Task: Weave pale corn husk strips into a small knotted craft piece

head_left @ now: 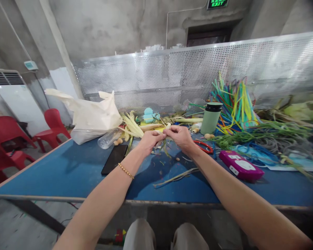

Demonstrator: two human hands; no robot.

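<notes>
Over the middle of the blue table (75, 170), my left hand (150, 140) and my right hand (180, 137) meet with fingertips pinched. Both grip a small pale piece of corn husk (168, 126), whose upper end sticks up between the fingers; the rest is mostly hidden by them. Thin green shreds dangle just below the hands. Behind them lie pale corn husks (135, 127) and stalks. Dry fibre strands (176, 178) rest on the table nearer to me, between my forearms.
Left are a white plastic bag (94, 116), a clear bottle (108, 139) and a black phone (114, 159). Right are a green tumbler (210, 119), red-handled scissors (203, 147), a purple box (240, 166) and colourful strips (240, 104). A perforated metal panel (135, 81) stands behind.
</notes>
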